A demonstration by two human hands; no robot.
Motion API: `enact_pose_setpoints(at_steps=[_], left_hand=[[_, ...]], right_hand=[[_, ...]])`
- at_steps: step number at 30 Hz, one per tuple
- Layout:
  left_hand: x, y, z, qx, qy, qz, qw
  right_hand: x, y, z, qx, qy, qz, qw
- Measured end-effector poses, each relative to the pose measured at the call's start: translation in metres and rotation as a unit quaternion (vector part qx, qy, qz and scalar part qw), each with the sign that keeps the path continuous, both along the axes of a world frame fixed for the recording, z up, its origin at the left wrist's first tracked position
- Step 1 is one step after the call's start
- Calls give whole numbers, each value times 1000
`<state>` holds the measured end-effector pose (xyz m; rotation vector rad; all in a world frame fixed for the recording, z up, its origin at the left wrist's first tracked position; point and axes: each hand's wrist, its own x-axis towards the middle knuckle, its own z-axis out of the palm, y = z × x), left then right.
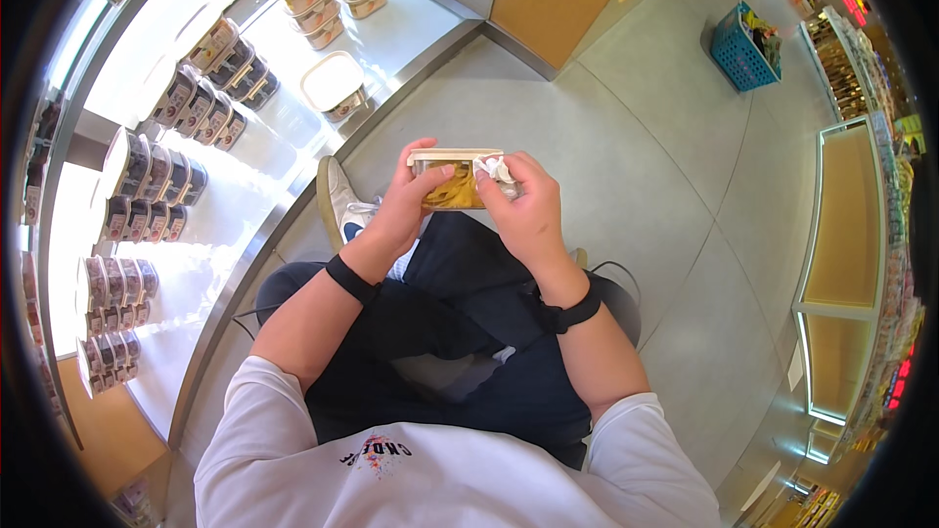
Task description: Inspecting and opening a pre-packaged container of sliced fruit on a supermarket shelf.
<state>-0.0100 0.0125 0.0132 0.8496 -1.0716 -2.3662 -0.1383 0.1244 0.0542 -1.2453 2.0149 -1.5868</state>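
Observation:
Between my hands, above the floor in front of my knees, is a clear plastic food tub (456,189) with a cream lid and yellow-orange strips inside. My left hand (412,191) grips its left end, the thumb lying across the front wall. A crumpled white tissue (495,167) is pinched in my right hand (530,207), pressed to the tub's right front near the lid. The fingers behind the tub are partly hidden. To the upper left, a similar lidded tub (334,84) stands by itself near the edge of a lit white shelf (271,161).
Stacks of lidded tubs (213,114) fill the shelf's back on my left. A metal edge strip (293,194) borders it. A wooden panel (561,0) stands ahead. On the grey tiled floor (660,161) sits a blue basket (741,51) with packages. Store shelving (840,220) lines the right.

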Motion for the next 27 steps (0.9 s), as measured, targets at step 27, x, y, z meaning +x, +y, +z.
enact_pose_setpoints(at_steps=[27], left_hand=[[1, -2, 0, 0, -6, 2, 1000]], right_hand=[[-3, -2, -5, -15, 5, -10, 1000]])
